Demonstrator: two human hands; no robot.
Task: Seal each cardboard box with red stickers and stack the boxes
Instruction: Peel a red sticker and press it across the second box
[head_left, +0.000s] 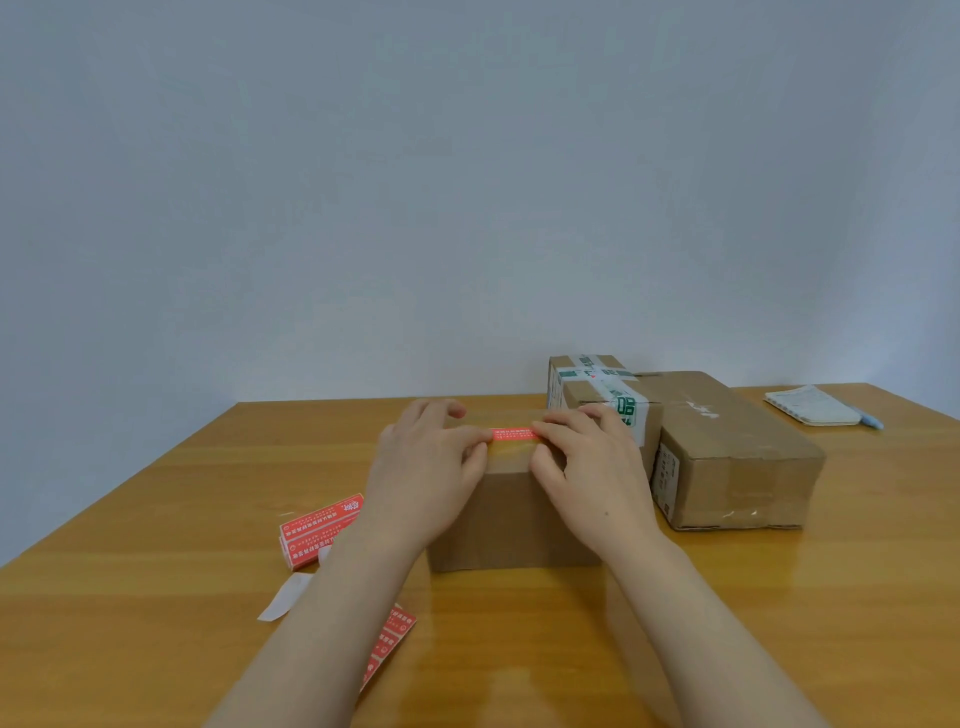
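Note:
A plain cardboard box (511, 514) stands on the wooden table (156, 519) in front of me. A red sticker (511, 434) lies across its top. My left hand (426, 467) rests on the box's left side and pinches the sticker's left end. My right hand (587, 467) rests on the right side and holds the sticker's right end. More red sticker sheets (322, 530) lie left of the box, and another red sheet (389, 644) shows under my left forearm. A white backing strip (285, 597) lies beside them.
Two other cardboard boxes stand at the back right: one with green-printed tape (597, 395) and a larger brown one (737, 457). A notepad (810, 405) with a blue pen (870, 418) lies at the far right. A pale wall rises behind the table.

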